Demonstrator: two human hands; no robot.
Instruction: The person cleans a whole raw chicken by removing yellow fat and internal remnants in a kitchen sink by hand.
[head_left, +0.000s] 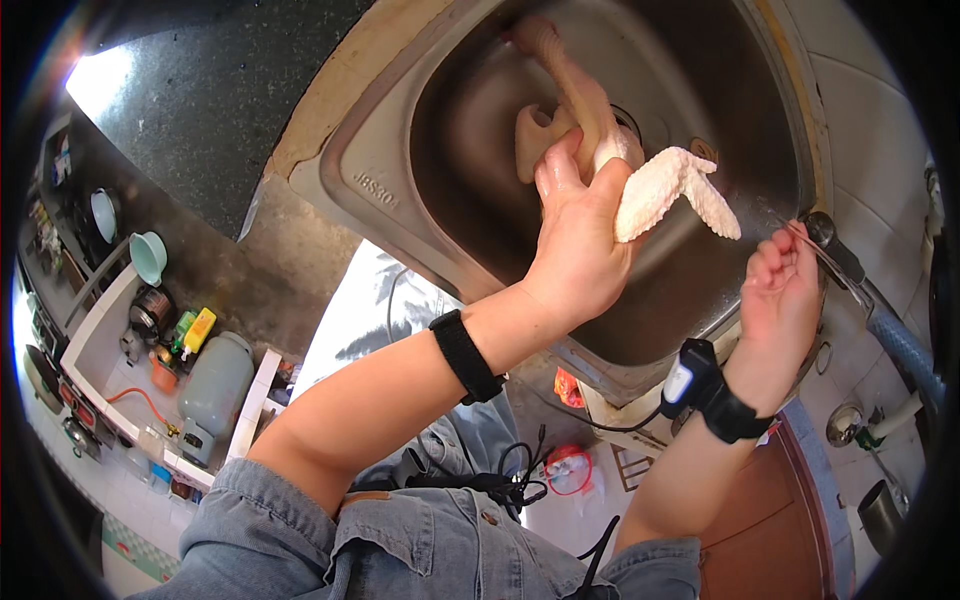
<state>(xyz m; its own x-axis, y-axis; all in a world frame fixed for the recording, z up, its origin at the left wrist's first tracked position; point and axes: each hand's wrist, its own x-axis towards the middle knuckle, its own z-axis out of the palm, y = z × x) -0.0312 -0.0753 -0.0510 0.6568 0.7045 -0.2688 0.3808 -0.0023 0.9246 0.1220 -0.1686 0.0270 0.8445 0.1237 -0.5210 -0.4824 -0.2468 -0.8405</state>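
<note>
A plucked raw chicken (583, 94) is in the stainless steel sink (480, 150), its neck stretched toward the far wall. My left hand (581, 232) grips it at the body by the wing base. One pale bumpy wing (660, 187) juts out to the right of my thumb, and the other wing (532, 142) hangs on the left. My right hand (784, 277) is at the sink's right rim, palm up with half-curled fingers and no solid object visible in it. Thin bright streaks, apparently water from the blue-grey faucet pipe (904, 352), pass its fingertips.
A black-knobbed fitting (821, 227) stands by the right rim. Dark stone countertop (247, 97) lies to the left. Lower left are a gas cylinder (217, 382) and a yellow bottle (199, 330). A ladle (845, 424) hangs at right. Cables (517, 480) dangle across my front.
</note>
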